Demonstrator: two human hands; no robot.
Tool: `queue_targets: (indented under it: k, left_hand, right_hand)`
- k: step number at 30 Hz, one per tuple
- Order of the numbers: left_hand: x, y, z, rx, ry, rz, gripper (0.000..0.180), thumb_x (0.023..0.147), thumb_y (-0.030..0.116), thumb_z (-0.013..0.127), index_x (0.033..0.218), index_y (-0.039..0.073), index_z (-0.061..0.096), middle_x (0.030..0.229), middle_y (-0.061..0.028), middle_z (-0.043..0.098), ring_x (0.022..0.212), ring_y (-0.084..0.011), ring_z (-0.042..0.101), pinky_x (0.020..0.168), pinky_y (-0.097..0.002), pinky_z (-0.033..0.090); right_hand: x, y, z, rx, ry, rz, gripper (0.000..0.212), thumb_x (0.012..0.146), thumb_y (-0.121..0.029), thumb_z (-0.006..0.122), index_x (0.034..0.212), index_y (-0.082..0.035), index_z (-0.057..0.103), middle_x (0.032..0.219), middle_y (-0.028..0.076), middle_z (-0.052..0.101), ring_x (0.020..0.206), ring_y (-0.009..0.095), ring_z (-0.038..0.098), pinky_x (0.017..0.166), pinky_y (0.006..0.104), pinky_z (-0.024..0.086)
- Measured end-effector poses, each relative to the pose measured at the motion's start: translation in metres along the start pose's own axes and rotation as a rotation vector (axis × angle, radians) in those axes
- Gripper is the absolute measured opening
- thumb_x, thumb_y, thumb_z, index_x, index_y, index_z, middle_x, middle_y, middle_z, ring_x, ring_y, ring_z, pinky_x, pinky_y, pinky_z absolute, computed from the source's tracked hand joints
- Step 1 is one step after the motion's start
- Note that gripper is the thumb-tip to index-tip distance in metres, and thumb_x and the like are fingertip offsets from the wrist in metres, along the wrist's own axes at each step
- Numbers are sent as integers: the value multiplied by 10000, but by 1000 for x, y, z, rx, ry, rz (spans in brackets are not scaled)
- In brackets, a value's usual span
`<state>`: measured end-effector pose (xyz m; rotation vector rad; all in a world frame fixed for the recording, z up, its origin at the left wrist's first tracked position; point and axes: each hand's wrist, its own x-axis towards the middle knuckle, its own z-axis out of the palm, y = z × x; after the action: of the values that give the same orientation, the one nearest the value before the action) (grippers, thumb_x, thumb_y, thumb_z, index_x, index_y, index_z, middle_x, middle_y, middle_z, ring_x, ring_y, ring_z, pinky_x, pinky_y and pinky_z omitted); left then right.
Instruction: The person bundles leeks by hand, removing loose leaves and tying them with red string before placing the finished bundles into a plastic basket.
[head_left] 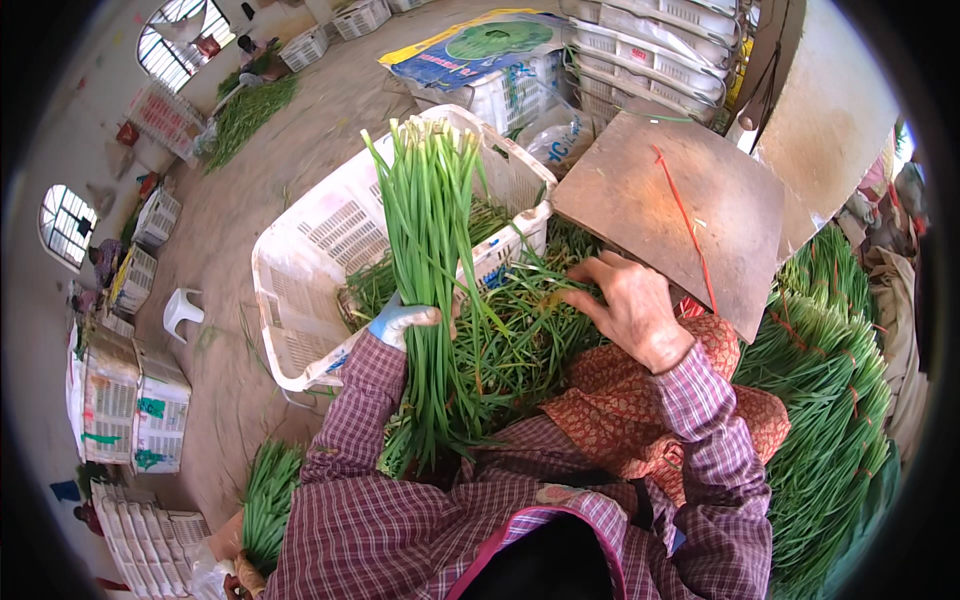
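Note:
My left hand [405,318], its thumb wrapped in something whitish, is closed around a bunch of garlic chives [425,215]. The bunch stands nearly upright, pale cut ends at the top and leaf tips hanging toward my lap. To its right, my right hand [632,305] is over a heap of loose leaves [530,345], thumb and forefinger apart near some yellowed blades. I cannot see anything gripped in it. Behind the bunch stands a white plastic crate [310,335] with loose greens inside.
At right a brown board [670,190] carries a red tie [688,220]. Tied chive bundles [825,400] are piled beside my right arm. Stacked white crates [650,60] rise behind the board. A white stool [183,312] and more crates [135,400] stand at left.

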<state>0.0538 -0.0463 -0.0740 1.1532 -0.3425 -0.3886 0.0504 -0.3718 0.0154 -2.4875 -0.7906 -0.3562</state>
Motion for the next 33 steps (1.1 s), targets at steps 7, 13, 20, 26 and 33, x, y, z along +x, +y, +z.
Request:
queue_targets:
  k: [7,13,20,26,33]
  left_hand:
    - [-9,-9,12,168,4,-87,474,676,208,785,1042,-21,589,839,-158,641,700,-262,645,591,-394,548]
    - [-15,-15,11,151,57,-137,467,673,182,784,1036,-38,588,850,-162,642,700,-266,641,591,-396,553]
    - [-34,-27,-13,178,-35,-185,466,693,193,790,1052,-24,587,842,-150,637,733,-242,635,616,-383,546]
    - [-57,-39,-35,162,-62,-219,473,734,215,777,1079,-30,566,881,-151,626,711,-225,616,636,-397,551]
    - [-53,-37,-21,192,65,-285,485,723,227,783,1068,-38,568,884,-159,629,707,-229,620,620,-386,545]
  right_hand:
    - [67,-37,22,454,309,93,530,779,-326,729,1121,7,499,821,160,664,686,286,661,607,358,514]
    - [66,-19,32,530,337,115,203,773,-130,659,946,-37,606,783,155,641,697,319,642,617,415,506]
    - [70,25,9,54,437,45,98,794,-157,631,844,-76,608,763,100,605,642,281,623,581,380,514]
    - [46,66,-17,-83,343,141,132,829,-248,632,886,-130,652,785,80,666,638,245,654,560,350,516]
    - [53,-11,13,282,258,88,430,803,-455,660,909,-40,622,685,70,667,618,227,654,574,362,523]
